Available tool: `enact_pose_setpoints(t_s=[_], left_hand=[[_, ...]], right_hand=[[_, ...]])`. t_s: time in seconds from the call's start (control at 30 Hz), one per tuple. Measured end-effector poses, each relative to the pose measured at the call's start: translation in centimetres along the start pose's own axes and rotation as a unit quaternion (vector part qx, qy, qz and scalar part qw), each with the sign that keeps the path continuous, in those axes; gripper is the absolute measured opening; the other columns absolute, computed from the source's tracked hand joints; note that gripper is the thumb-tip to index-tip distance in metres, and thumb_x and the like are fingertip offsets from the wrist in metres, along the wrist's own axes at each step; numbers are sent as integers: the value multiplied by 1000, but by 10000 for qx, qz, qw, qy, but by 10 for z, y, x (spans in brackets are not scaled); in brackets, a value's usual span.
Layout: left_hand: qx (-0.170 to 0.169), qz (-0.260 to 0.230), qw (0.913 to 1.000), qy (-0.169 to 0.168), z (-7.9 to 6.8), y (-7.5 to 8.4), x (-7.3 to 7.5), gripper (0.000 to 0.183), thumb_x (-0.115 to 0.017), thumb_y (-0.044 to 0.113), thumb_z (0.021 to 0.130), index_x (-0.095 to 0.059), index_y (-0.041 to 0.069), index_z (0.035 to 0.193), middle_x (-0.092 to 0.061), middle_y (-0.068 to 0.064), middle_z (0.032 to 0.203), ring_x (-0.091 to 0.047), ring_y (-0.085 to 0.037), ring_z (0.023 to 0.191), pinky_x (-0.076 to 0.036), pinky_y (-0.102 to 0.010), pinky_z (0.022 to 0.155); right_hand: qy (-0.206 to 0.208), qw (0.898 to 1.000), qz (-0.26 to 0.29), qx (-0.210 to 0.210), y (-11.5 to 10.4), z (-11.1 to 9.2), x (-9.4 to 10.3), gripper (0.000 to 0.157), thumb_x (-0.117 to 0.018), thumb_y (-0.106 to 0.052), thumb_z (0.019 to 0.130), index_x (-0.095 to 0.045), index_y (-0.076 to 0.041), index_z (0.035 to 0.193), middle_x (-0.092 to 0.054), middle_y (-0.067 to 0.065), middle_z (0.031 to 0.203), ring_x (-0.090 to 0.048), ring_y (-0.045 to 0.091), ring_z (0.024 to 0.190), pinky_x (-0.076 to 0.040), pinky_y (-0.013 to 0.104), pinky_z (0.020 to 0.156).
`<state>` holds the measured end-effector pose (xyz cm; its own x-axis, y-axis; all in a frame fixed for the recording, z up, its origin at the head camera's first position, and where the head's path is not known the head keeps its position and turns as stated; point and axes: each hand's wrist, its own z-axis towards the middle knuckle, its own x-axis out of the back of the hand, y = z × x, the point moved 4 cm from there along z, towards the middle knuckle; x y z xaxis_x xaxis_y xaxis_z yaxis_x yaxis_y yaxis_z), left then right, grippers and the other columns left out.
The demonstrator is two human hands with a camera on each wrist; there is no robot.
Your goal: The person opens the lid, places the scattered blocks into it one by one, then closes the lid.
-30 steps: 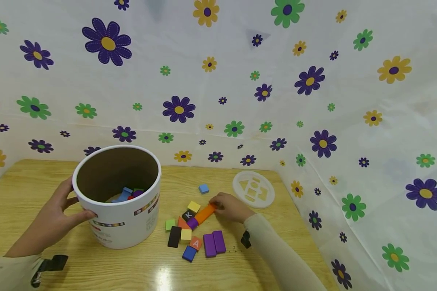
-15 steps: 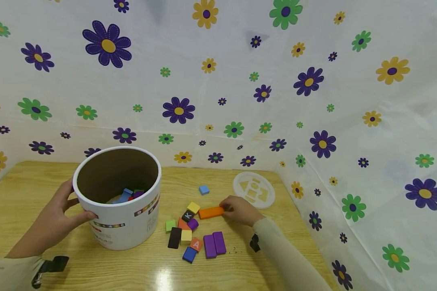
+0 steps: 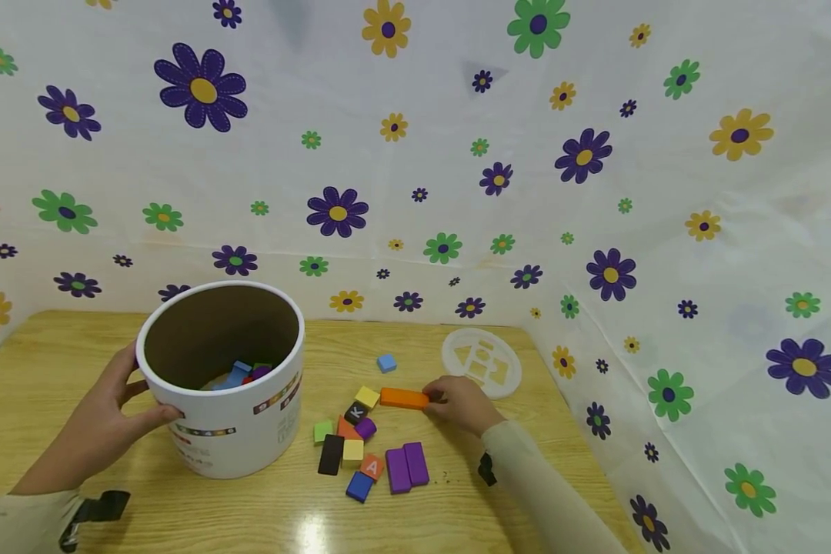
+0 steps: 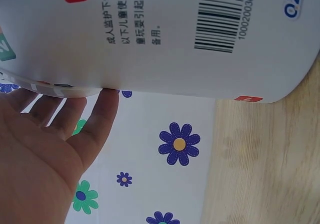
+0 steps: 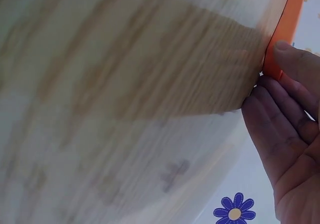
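Observation:
A white bucket (image 3: 249, 423) stands on the left of the table, with several coloured blocks (image 3: 238, 375) inside it. My left hand (image 3: 97, 419) holds its left side, thumb at the front and the fingers behind; in the left wrist view those fingers touch the bucket wall (image 4: 165, 69) beside its rim. My right hand (image 3: 462, 404) pinches the right end of a long orange block (image 3: 403, 398), which lies almost level beside a yellow block (image 3: 367, 398). Thumb on the orange block (image 5: 287, 29) shows in the right wrist view, with its far end cut off.
Next to the bucket lie a black K block (image 3: 356, 413), a purple cylinder (image 3: 365, 428), an orange A block (image 3: 372, 466), a blue block (image 3: 359, 486) and two purple blocks (image 3: 407, 467). A light blue block (image 3: 386, 362) and a white cut-out lid (image 3: 481, 338) are farther back.
My right hand has drawn the orange block away from the purple cylinder, turned it from slanted to nearly level, and shifted right. My left hand has kept its hold on the bucket.

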<state>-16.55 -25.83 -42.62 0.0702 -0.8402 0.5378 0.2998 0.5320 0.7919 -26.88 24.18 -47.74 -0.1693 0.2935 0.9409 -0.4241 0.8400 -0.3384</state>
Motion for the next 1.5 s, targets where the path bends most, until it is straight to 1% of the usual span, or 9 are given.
enact_pose_setpoints(t_s=[0.07, 0.2, 0.5, 0.67, 0.93, 1.07, 1.2, 1.4, 1.5], left_hand=[[1, 8, 10000, 10, 0, -1, 0, 107, -80, 15, 92, -7, 39, 166, -15, 3, 172, -18, -14, 154, -31, 2, 84], [-54, -13, 10000, 43, 0, -1, 0, 107, -80, 13, 91, -9, 38, 166, -16, 7, 171, -21, 4, 145, -32, 1, 85], [-73, -44, 10000, 42, 0, 0, 0, 106, -80, 13, 92, -9, 39, 166, -16, 10, 170, -20, 11, 141, -31, 1, 85], [-76, -28, 10000, 46, -1, 0, 0, 105, -79, 13, 93, -9, 39, 166, -16, 10, 170, -20, 12, 140, -32, 1, 85], [-110, -76, 9999, 82, -3, 2, -2, 106, -80, 11, 91, -10, 38, 166, -19, 9, 169, -23, 10, 138, -32, 1, 86], [0, -2, 10000, 71, -3, -1, -1, 106, -80, 14, 92, -9, 40, 166, -17, 8, 170, -21, 7, 142, -33, 0, 85], [7, 31, 10000, 49, -3, -1, -1, 105, -79, 15, 93, -8, 40, 166, -15, 7, 171, -19, 5, 145, -32, 0, 84], [-74, -16, 10000, 62, -3, 1, -1, 105, -79, 13, 92, -9, 39, 166, -17, 9, 170, -21, 10, 141, -33, 0, 85], [-60, -7, 10000, 56, -3, 2, -1, 105, -79, 13, 92, -9, 39, 166, -17, 8, 170, -21, 9, 141, -33, 0, 85]], right_hand=[[15, 10000, -45, -11, -1, 1, 0, 26, -80, -24, 92, -78, -12, 114, -75, -3, 99, -68, 12, 90, -59, 35, 84], [57, 9999, -3, -86, -1, 1, -1, 25, -81, -24, 91, -79, -12, 113, -75, -4, 99, -68, 12, 90, -60, 35, 84], [262, 9995, -11, -162, -2, 0, -3, 25, -80, -24, 92, -79, -13, 114, -76, -3, 101, -69, 12, 91, -60, 36, 85], [350, 9993, -79, -120, -3, -1, -3, 24, -80, -25, 92, -79, -13, 112, -75, -3, 101, -69, 12, 90, -60, 36, 84], [434, 9990, 31, -79, -3, -4, -2, 22, -80, -22, 92, -78, -11, 111, -73, -1, 102, -68, 13, 91, -60, 36, 85], [453, 9989, 90, -29, -4, -4, -2, 22, -80, -21, 92, -77, -11, 111, -73, 0, 103, -68, 14, 92, -61, 36, 85], [489, 9988, 76, -48, -5, -5, -1, 23, -79, -20, 93, -76, -11, 113, -71, -1, 104, -68, 14, 94, -61, 36, 86], [802, 9966, 202, 9, -9, -9, 4, 24, -76, -19, 95, -74, -10, 118, -68, 0, 107, -68, 17, 98, -62, 35, 86], [1065, 9939, 281, 102, -12, -9, 9, 24, -75, -19, 95, -73, -10, 118, -68, 0, 108, -70, 19, 98, -62, 34, 86]])
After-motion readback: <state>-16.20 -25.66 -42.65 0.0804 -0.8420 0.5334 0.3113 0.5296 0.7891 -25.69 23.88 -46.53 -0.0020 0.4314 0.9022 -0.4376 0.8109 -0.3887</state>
